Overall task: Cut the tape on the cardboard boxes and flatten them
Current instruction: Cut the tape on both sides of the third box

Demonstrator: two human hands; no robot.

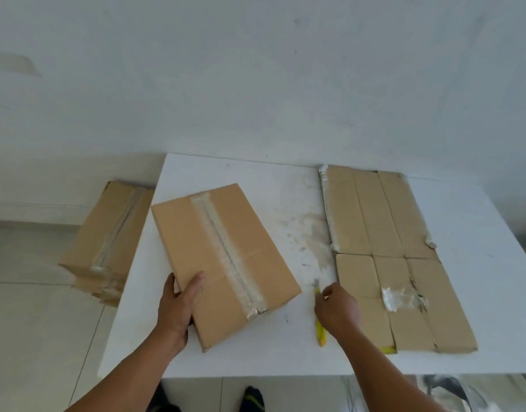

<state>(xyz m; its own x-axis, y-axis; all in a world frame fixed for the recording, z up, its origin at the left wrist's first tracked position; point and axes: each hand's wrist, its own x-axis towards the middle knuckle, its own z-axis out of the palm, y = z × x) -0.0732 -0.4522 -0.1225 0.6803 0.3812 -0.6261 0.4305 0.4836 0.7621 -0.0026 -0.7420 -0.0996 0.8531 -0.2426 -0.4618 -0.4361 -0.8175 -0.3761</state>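
Head view showed a scuffed white table [255,352] against a pale wall [255,84], over a tiled floor [32,322]. A sealed cardboard box [190,233], tape [226,251] along its top, lay on the table's left half. The left hand [178,304] gripped its near edge, thumb on top. The right hand [337,307] curled over a yellow knife [321,334] beside it; whether it gripped was unclear. Flattened cardboard [374,209] lay on the right, and stacked boxes [107,233] stood on the floor to the left.

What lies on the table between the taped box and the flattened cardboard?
A yellow knife lies there, with the right hand over its middle; the head view shows this.
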